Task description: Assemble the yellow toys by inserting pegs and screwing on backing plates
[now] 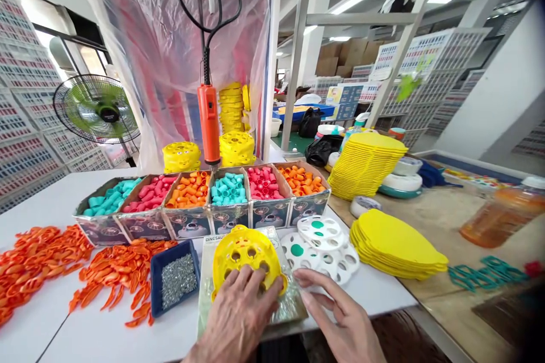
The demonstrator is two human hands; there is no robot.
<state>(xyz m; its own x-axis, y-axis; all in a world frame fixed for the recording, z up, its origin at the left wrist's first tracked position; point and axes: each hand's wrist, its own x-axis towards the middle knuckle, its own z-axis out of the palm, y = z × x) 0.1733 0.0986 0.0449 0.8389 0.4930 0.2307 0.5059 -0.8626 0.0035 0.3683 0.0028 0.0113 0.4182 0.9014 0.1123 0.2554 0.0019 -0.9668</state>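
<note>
A yellow round plastic part with several holes lies on a flat printed box at the table's near edge. My left hand rests on its lower half, fingers spread over the holes, some fingertips hidden in or behind them. Just right of the yellow part is my right hand, thumb and index finger apart, nothing visible between them. White perforated discs with green spots lie beyond my right hand. A blue tray of small metal screws stands to the left of the box.
Open boxes of teal, pink and orange pieces line the back. An orange electric screwdriver hangs above them. Orange parts are heaped left. Yellow sheets are stacked right, near a bottle. Yellow parts stand behind.
</note>
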